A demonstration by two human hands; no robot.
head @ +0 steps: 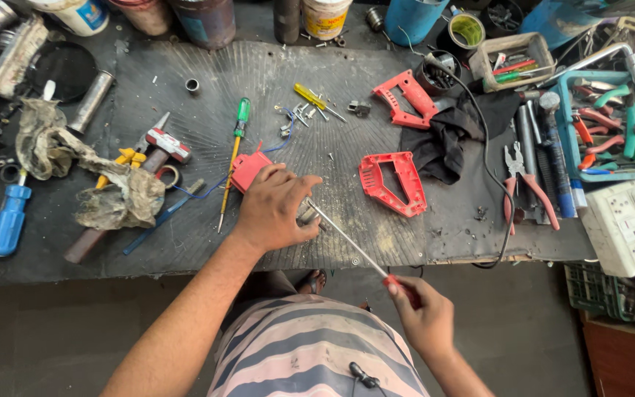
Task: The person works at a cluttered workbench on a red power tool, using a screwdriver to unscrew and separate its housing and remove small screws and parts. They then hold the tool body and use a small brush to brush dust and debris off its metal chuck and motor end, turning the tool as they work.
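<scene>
Driving a long screwdriver (347, 242), right hand (424, 316) closed on its red handle, tip at a small part under left hand (273, 209), fingers curled on it, just beside red housing (393, 184). Next: hold part steady, tip seated.
</scene>
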